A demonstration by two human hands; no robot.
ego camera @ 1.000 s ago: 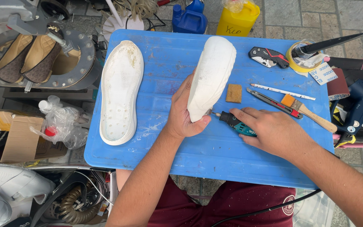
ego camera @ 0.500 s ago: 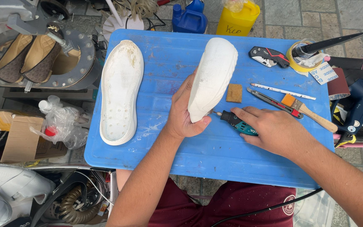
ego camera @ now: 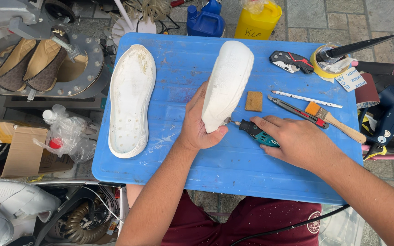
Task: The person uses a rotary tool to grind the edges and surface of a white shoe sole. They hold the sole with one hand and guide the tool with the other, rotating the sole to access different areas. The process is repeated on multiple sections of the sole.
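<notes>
1. Your left hand [ego camera: 197, 127] is gripping the white shoe sole [ego camera: 228, 84], tilting it on edge above the blue bench [ego camera: 183, 173] so its heel end faces the tool.
2. Your right hand [ego camera: 292, 139] is closing its grip around the teal rotary tool [ego camera: 255, 132], bit touching the sole's lower edge.
3. A second sole [ego camera: 131, 100] is lying flat, well left.

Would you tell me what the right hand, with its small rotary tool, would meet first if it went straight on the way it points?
Most likely the white shoe sole held in the left hand; the tool's tip looks nearly against its lower edge.
</notes>
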